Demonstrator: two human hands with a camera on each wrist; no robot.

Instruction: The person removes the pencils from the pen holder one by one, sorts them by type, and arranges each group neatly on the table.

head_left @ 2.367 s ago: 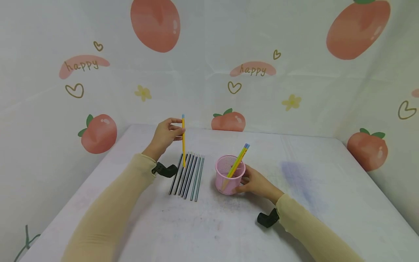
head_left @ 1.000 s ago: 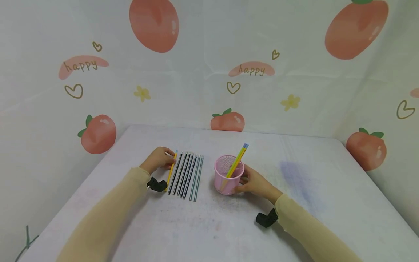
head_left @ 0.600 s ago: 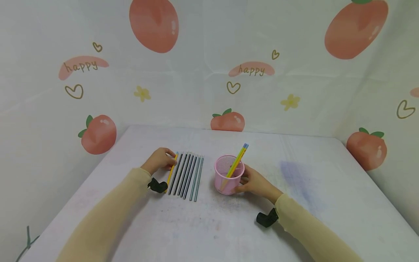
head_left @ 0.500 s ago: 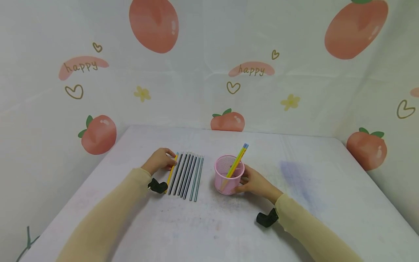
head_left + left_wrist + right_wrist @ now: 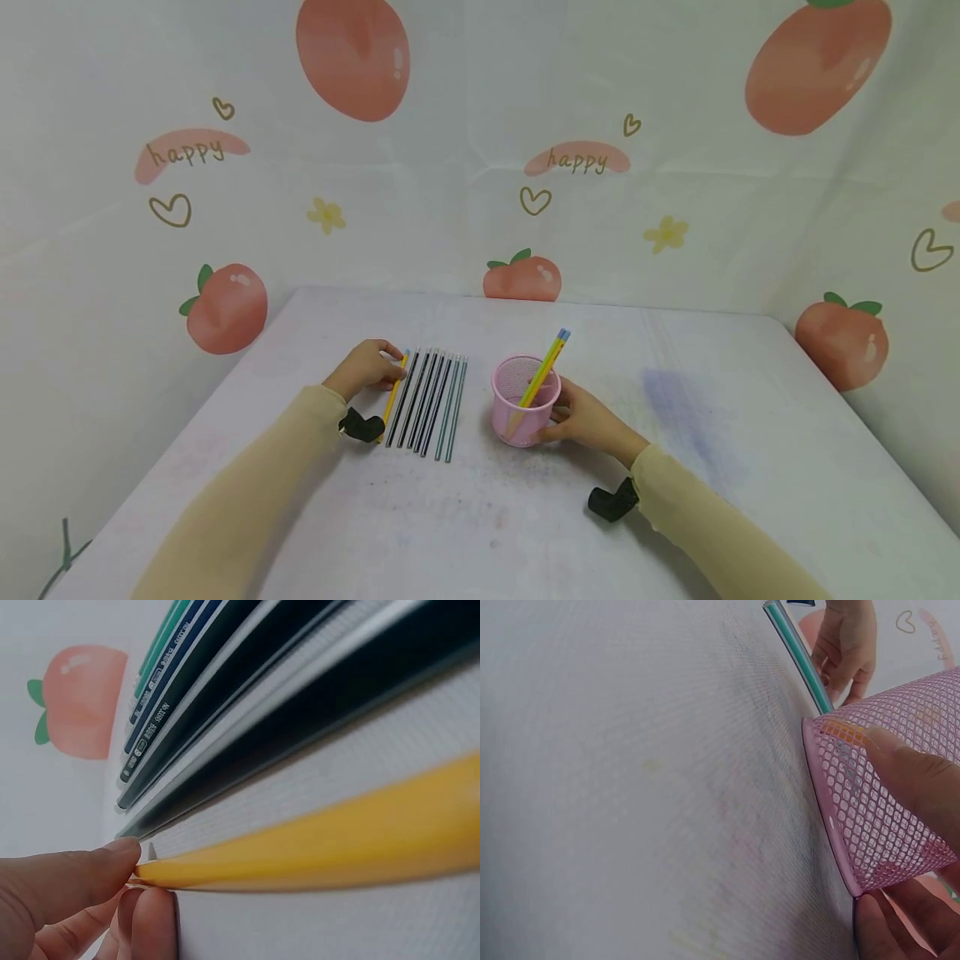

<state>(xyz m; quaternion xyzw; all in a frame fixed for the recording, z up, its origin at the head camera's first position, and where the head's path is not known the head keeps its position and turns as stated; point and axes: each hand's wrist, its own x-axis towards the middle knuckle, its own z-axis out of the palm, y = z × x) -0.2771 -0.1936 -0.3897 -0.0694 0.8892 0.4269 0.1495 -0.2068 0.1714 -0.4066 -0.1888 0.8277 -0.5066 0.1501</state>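
With thumb and fingers, my left hand [image 5: 369,367] pinches a yellow pencil [image 5: 392,398] near its far end. That pencil lies at the left end of a row of several dark pencils [image 5: 420,400] and green pencils [image 5: 455,408], roughly parallel to them. In the left wrist view the thumb and fingers [image 5: 79,877] close on the yellow pencil [image 5: 322,832]. My right hand [image 5: 592,421] holds the pink mesh pen holder [image 5: 517,425] by its right side. Yellow pencils [image 5: 543,367] with blue ends lean inside it. The right wrist view shows thumb and fingers round the mesh [image 5: 877,802].
The white cloth-covered table [image 5: 480,525] carries a bluish smudge [image 5: 682,408] to the right. Behind it hangs a white curtain [image 5: 465,167] printed with peaches. Black wrist cameras [image 5: 613,500] sit on both sleeves.
The left hand has brought the yellow pencil from upright above the row down flat onto the table at the row's left. Over the last second both hands have barely moved; the right keeps its hold.
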